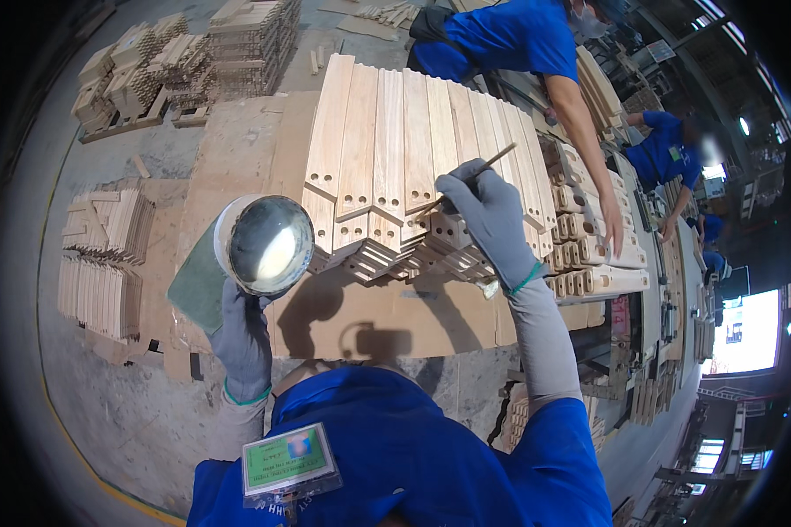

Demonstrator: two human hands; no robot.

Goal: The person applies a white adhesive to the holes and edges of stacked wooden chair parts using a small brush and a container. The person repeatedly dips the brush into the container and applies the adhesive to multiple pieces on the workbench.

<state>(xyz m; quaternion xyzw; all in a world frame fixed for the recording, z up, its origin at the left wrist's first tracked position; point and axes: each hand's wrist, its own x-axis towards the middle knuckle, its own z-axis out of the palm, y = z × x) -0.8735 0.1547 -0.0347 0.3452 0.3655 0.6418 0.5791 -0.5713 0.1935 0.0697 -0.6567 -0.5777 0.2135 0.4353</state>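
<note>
Wooden slats (417, 132) lie stacked before us, holed ends toward us. Our left hand (242, 338) grips a round tub (253, 230), pale stuff (279, 255) inside; our right hand (488, 215), fingers closed, pinches a thin stick (502, 155) over the slats' ends.

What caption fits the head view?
Gloved left hand holds a pot, gloved right hand a thin stick, by drilled wooden slats.

Bright opening (747, 332) glares right; crisp shadows (383, 341); edges bowed, perhaps soft
</note>
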